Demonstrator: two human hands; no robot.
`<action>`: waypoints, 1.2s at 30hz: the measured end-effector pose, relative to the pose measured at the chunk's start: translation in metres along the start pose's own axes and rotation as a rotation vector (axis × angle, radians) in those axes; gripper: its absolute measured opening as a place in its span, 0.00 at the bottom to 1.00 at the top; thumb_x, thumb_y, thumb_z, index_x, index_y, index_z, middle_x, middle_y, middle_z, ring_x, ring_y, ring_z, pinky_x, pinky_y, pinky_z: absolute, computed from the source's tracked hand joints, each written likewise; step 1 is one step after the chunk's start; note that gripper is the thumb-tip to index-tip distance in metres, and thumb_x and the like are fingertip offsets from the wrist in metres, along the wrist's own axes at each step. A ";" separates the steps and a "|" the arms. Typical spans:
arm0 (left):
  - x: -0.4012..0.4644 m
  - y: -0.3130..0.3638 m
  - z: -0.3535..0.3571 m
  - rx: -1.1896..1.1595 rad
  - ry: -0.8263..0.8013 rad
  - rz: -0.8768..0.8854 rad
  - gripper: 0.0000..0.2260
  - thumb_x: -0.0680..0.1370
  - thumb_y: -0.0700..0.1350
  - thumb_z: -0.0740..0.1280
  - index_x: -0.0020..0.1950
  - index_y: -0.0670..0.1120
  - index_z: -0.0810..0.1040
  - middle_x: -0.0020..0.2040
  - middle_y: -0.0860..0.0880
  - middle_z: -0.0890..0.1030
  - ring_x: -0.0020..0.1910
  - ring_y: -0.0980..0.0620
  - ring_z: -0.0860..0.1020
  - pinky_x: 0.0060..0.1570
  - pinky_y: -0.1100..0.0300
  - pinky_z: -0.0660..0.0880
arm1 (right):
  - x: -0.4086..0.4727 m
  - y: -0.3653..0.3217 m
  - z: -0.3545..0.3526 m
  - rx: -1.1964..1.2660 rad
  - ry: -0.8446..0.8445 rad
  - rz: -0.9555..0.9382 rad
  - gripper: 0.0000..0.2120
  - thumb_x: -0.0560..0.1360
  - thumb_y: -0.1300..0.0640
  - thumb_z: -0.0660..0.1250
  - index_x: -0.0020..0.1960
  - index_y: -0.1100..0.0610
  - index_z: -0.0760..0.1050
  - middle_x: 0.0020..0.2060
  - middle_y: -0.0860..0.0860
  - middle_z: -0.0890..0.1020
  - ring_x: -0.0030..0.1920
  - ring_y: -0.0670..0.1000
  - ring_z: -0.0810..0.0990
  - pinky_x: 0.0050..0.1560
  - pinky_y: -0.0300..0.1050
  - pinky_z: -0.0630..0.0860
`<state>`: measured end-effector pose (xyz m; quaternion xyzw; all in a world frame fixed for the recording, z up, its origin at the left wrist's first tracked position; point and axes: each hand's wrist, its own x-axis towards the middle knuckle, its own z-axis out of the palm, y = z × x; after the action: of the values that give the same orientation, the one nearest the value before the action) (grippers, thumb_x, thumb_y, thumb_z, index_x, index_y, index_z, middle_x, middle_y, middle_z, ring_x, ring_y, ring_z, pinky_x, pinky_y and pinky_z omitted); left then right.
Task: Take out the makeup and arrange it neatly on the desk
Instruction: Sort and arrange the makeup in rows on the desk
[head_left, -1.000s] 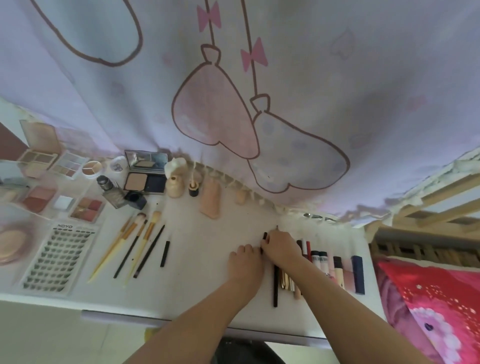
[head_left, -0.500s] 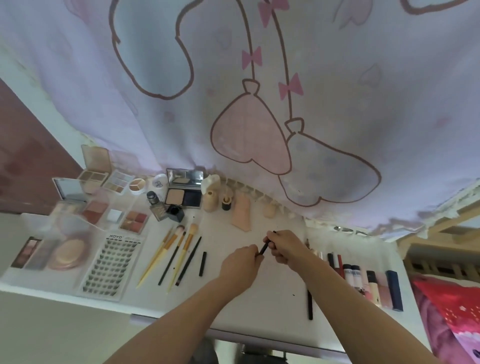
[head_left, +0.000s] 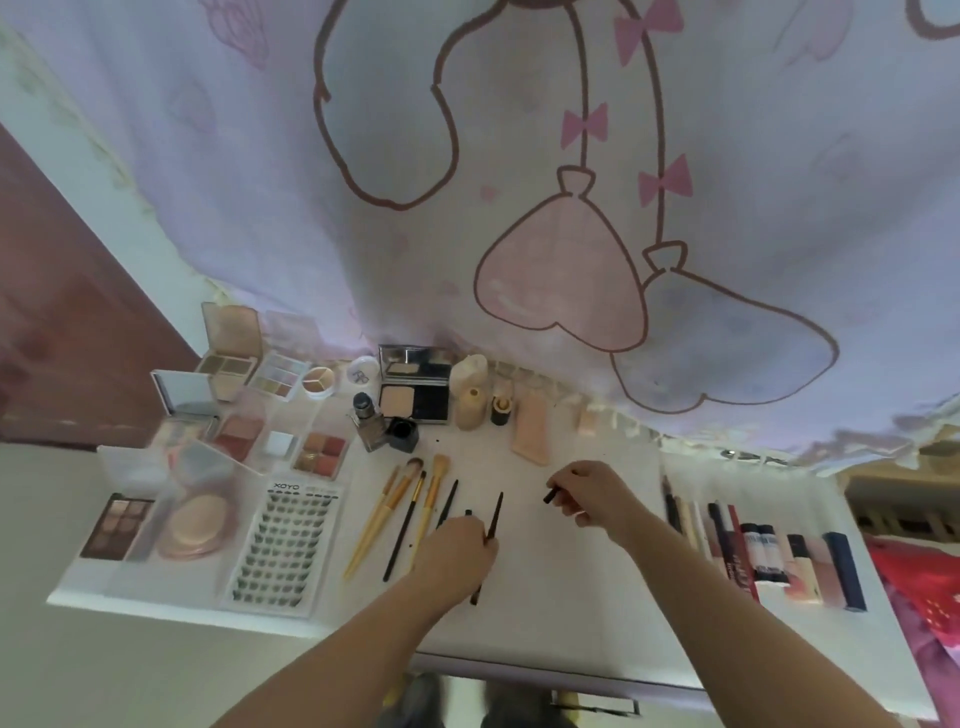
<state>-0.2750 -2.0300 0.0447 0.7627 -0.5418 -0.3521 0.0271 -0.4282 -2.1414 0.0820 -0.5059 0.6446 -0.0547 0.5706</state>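
Makeup lies in rows on the white desk (head_left: 566, 613). My left hand (head_left: 457, 551) grips a thin black pencil (head_left: 496, 514) beside the row of gold-handled brushes (head_left: 400, 514); the pencil's lower end pokes out below the hand. My right hand (head_left: 597, 493) holds a small black cap (head_left: 550, 496), a little right of the left hand and apart from it. Eyeshadow and blush palettes (head_left: 322, 454) and a false-lash card (head_left: 283, 551) sit at the left. Lip products and tubes (head_left: 763, 556) are lined up on the right.
A pink cartoon curtain (head_left: 519, 208) hangs right behind the desk's back edge. Bottles and an open compact (head_left: 415, 400) stand along the back. A dark red door (head_left: 62, 322) is at the left and red bedding (head_left: 919, 597) at the right. White desk surface shows between my arms.
The hands met at the middle and pulled the pencil and its cap apart. My left hand carried the pencil left toward the brushes. The camera view also swung left.
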 end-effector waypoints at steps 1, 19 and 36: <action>0.004 0.003 0.001 0.064 0.023 0.014 0.12 0.81 0.51 0.57 0.46 0.45 0.73 0.44 0.48 0.79 0.41 0.50 0.77 0.37 0.60 0.70 | -0.003 0.003 0.014 -0.067 0.010 -0.020 0.06 0.75 0.61 0.61 0.44 0.60 0.76 0.30 0.53 0.80 0.26 0.48 0.75 0.25 0.37 0.67; 0.031 -0.033 -0.006 0.416 0.126 0.125 0.10 0.80 0.46 0.57 0.50 0.45 0.77 0.47 0.47 0.80 0.46 0.47 0.78 0.36 0.57 0.67 | 0.003 0.028 0.104 -1.041 0.134 -0.284 0.20 0.80 0.45 0.51 0.51 0.58 0.75 0.47 0.54 0.81 0.47 0.56 0.80 0.38 0.44 0.68; 0.034 0.168 0.077 0.148 -0.094 0.287 0.12 0.82 0.45 0.53 0.62 0.41 0.67 0.59 0.42 0.74 0.57 0.43 0.74 0.54 0.51 0.70 | 0.048 0.058 -0.122 -0.896 0.326 -0.049 0.21 0.79 0.46 0.54 0.65 0.57 0.69 0.58 0.55 0.78 0.57 0.56 0.77 0.45 0.46 0.67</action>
<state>-0.4486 -2.1013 0.0407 0.6602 -0.6702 -0.3390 -0.0047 -0.5509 -2.2093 0.0537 -0.7020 0.6736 0.1364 0.1865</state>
